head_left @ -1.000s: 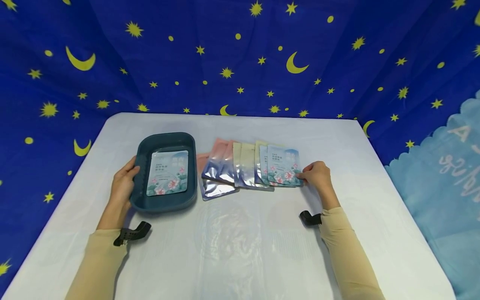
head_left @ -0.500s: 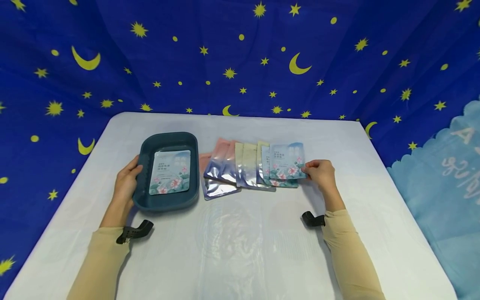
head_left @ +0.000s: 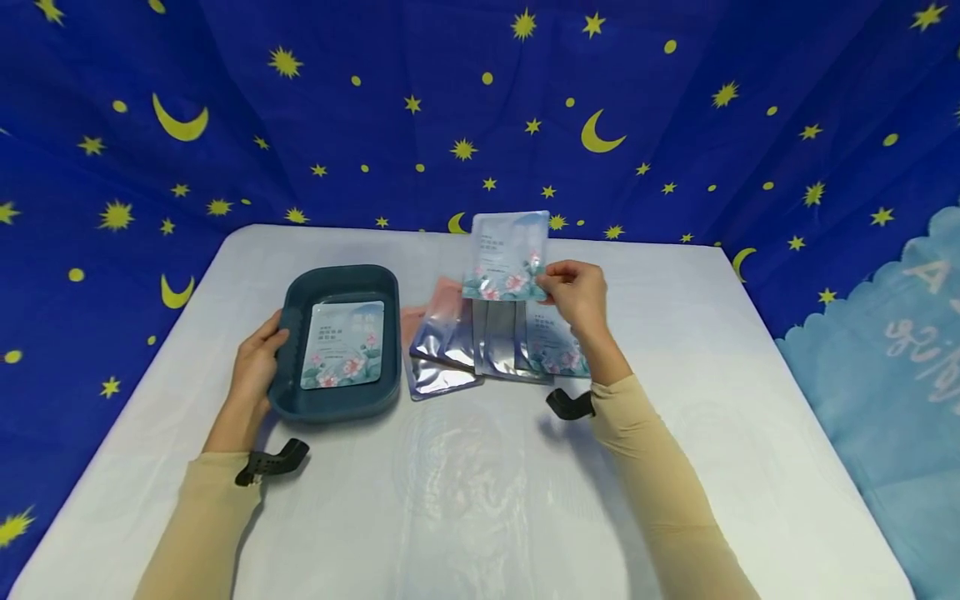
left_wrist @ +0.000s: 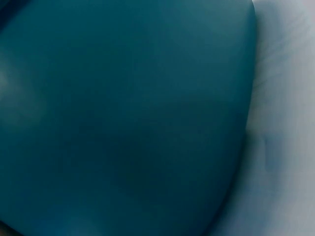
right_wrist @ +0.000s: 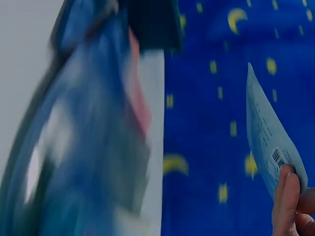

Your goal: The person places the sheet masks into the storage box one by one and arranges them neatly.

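Note:
My left hand (head_left: 253,367) grips the left wall of a dark teal plastic tray (head_left: 343,410), whose side fills most of the left wrist view. Inside the tray lies one light blue sachet (head_left: 342,343) with pink lotus flowers. Raised above the row of packets, a matching lotus sachet (head_left: 507,250) is pinched at its lower right corner by my right hand (head_left: 577,293). In the right wrist view, the barcode side of that held sachet (right_wrist: 268,132) shows, with fingertips (right_wrist: 287,189) on it. Another lotus sachet (head_left: 551,333) lies on the table under the hand, partly covered.
Overlapping pouches lie right of the tray: pink-and-blue pouches (head_left: 442,329), then silvery-blue pouches (head_left: 498,346) partly behind the raised sachet. All rest on a white-covered table (head_left: 450,483). A blue curtain (head_left: 360,125) with moons and stars hangs behind the table's far edge.
My right hand has lifted the top lotus sachet off the right end of the row and carried it up and left. The left hand keeps its grip on the tray.

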Motion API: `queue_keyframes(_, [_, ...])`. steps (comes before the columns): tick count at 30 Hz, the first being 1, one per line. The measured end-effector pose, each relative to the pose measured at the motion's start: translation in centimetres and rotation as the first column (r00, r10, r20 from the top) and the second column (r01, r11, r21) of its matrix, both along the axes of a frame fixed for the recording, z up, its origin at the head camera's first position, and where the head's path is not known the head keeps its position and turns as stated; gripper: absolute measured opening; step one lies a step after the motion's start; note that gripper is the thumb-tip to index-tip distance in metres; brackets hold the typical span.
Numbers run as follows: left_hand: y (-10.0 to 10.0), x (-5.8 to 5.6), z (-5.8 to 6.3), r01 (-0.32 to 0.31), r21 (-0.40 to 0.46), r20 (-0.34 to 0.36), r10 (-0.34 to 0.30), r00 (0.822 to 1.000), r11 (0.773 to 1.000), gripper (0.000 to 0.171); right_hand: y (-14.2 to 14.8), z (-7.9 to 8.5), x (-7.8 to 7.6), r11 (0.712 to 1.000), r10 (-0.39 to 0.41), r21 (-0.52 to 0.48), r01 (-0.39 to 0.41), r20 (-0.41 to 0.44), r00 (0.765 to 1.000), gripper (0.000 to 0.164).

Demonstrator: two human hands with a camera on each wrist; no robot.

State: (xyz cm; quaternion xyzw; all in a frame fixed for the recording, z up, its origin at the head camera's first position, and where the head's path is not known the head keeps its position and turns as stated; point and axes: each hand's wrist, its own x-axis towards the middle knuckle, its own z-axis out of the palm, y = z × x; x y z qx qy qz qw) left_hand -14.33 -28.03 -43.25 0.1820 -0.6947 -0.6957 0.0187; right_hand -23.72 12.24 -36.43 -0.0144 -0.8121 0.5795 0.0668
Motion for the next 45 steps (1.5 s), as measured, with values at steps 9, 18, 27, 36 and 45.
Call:
queue_keyframes(9, [0.1, -0.2, -0.1, 0.009, 0.017, 0.003, -0.009, 1.000, 1.000, 0.053, -12.0, -0.7, 1.6, 0.955, 0.256, 0.165, -0.248, -0.027, 0.966, 0.008])
queue_keyframes(18, [0.1, 0.0, 0.2, 0.008, 0.014, 0.004, -0.008, 1.000, 1.000, 0.053, -18.5, -2.4, 3.5, 0.913, 0.318, 0.266, -0.309, 0.009, 0.948, 0.007])
queue_keyframes(27, [0.0, 0.3, 0.2, 0.012, 0.000, -0.012, -0.012, 1.000, 1.000, 0.054, -20.6, -2.8, 4.7, 0.814, 0.397, 0.456, -0.359, 0.015, 0.918, 0.033])
queue_keyframes(36, [-0.1, 0.3, -0.2, 0.037, 0.037, -0.013, -0.037, 0.999, 0.999, 0.055, -17.1, -1.7, 4.9, 0.781, 0.473, 0.463, -0.419, 0.002, 0.881, 0.025])
queue_keyframes(45, [-0.2, 0.2, -0.1, 0.028, -0.028, -0.004, -0.028, 1.000, 0.999, 0.054, -4.1, -0.9, 2.3, 0.809, 0.132, 0.567, -0.156, 0.084, 0.988, 0.035])
